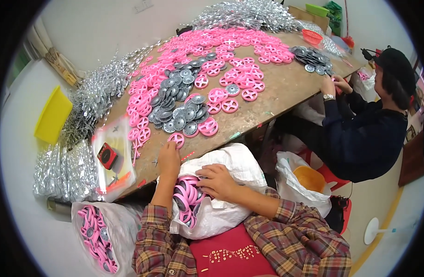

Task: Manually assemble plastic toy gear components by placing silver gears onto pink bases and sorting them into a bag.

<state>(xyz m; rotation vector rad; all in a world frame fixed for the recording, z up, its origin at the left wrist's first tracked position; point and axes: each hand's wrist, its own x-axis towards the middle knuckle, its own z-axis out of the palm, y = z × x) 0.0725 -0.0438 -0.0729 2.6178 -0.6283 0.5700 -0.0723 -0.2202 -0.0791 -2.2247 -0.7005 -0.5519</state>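
Pink wheel [176,139] flat under left hand [169,159]

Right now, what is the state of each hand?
Left hand: closed on a pink wheel at the table edge.
Right hand: open, resting on assembled wheels in the white bag.

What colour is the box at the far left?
The box is yellow, seen best in the head view.

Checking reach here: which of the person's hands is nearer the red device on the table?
Left. The left hand rests at the table edge, just right of the red device; the right hand lies farther right, on the white sack.
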